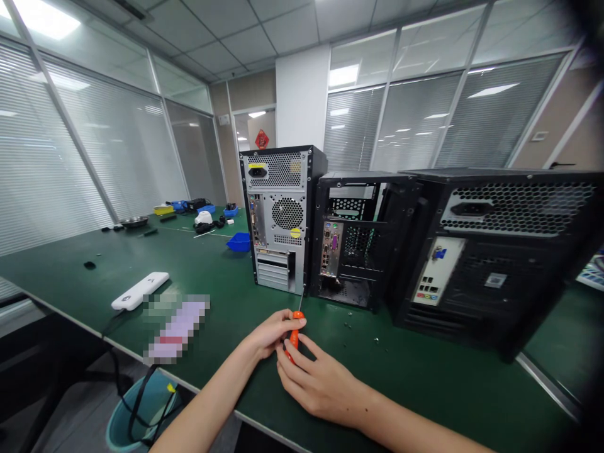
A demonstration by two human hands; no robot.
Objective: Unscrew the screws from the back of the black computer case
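Note:
An orange-handled screwdriver (pixel 295 338) is between my two hands, its thin shaft pointing away from me. The shaft's end is at the lower right corner of the silver rear panel of a computer case (pixel 276 267); whether it sits in a screw there is too small to tell. My left hand (pixel 272 332) is closed around the front of the handle, thumb on top. Fingers of my right hand (pixel 317 380) grip the handle's back end from the right.
To the right stand a black computer case with an opening (pixel 358 251) and a larger black case (pixel 495 251). Small screws (pixel 349 324) lie before them. Leftward are a white power strip (pixel 140 291), a blurred-out purple item (pixel 182 327) and a blue tray (pixel 239 242). A teal bin (pixel 116 418) stands below the table edge.

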